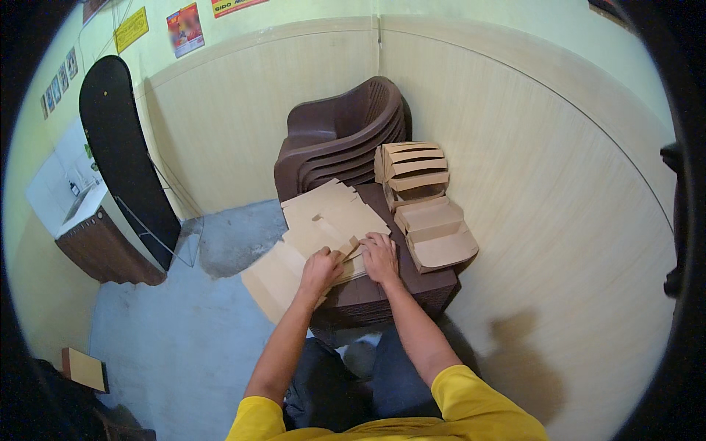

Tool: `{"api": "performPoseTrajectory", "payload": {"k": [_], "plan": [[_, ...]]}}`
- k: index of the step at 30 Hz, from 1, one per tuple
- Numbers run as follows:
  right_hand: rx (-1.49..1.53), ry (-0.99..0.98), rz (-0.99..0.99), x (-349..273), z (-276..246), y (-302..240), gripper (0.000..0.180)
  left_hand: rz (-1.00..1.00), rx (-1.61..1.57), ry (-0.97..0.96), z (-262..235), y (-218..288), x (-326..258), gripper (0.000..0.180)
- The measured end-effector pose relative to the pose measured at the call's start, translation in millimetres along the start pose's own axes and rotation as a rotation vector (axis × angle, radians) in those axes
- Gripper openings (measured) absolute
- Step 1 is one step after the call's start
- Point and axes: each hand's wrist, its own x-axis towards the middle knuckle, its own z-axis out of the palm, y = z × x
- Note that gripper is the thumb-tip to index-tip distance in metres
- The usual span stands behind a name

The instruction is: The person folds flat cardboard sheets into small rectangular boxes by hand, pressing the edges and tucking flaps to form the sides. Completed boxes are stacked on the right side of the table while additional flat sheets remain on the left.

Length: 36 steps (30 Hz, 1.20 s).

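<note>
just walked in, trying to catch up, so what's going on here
Someone in a yellow shirt has the left hand and right hand on flat cardboard pieces spread over stacked brown chairs. A raised cardboard edge shows between the hands. An open box sits to the right, with more folded boxes behind it.

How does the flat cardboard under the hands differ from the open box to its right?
The flat cardboard lies spread in overlapping sheets, while the open box is folded up with raised walls. The left hand and right hand are on the flat cardboard; neither touches the open box. Both are plain brown.
</note>
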Motion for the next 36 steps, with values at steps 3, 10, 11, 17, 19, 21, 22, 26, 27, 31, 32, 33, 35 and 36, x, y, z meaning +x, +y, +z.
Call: {"api": "performPoseTrajectory", "payload": {"k": [3,10,11,17,19,21,22,26,27,31,32,33,35,36], "plan": [[-0.005,-0.011,0.040,0.5,1.8,0.9,0.031,-0.159,-0.210,0.069,-5.9,9.3,18.4,0.028],[0.025,0.006,0.028,0.4,2.4,3.6,0.028,-0.341,-0.386,0.132,17.6,12.5,43.8,0.027],[0.031,0.007,0.035,0.2,2.3,3.8,0.028,-0.403,-0.365,0.046,19.6,12.9,44.3,0.027],[-0.061,-0.037,0.057,1.8,-1.3,1.6,0.034,-0.149,0.193,0.186,21.5,13.1,17.5,0.025],[-0.079,-0.060,0.062,2.8,-3.9,-2.5,0.042,-0.166,0.053,0.117,24.2,6.3,12.0,0.025],[-0.083,-0.098,0.089,1.9,-8.1,-7.6,0.051,-0.173,-0.012,0.099,30.2,-0.1,7.4,0.027],[-0.089,-0.098,0.090,1.5,-9.8,-10.9,0.053,-0.169,-0.007,0.113,34.4,-1.3,5.3,0.029],[-0.088,-0.120,0.158,3.6,-12.7,-19.9,0.052,-0.176,-0.010,0.106,42.3,-7.3,3.4,0.037],[-0.098,-0.138,0.186,5.2,-12.0,-21.2,0.050,-0.147,0.012,0.119,42.3,-8.4,2.8,0.038],[-0.102,-0.092,0.228,13.1,-3.7,-25.5,0.040,-0.136,0.036,0.114,42.2,-9.9,1.7,0.038],[-0.118,-0.093,0.243,14.9,-2.0,-26.7,0.039,-0.150,0.028,0.087,42.9,-9.7,1.5,0.038],[-0.154,-0.132,0.302,15.9,-0.6,-28.6,0.039,-0.134,0.021,0.114,43.2,-10.3,1.1,0.038],[-0.169,-0.113,0.333,20.2,1.3,-33.6,0.039,-0.150,0.006,0.104,44.2,-11.1,1.2,0.037],[-0.185,-0.124,0.369,23.2,2.0,-36.1,0.039,-0.135,0.011,0.121,44.7,-11.7,1.8,0.037]]}}
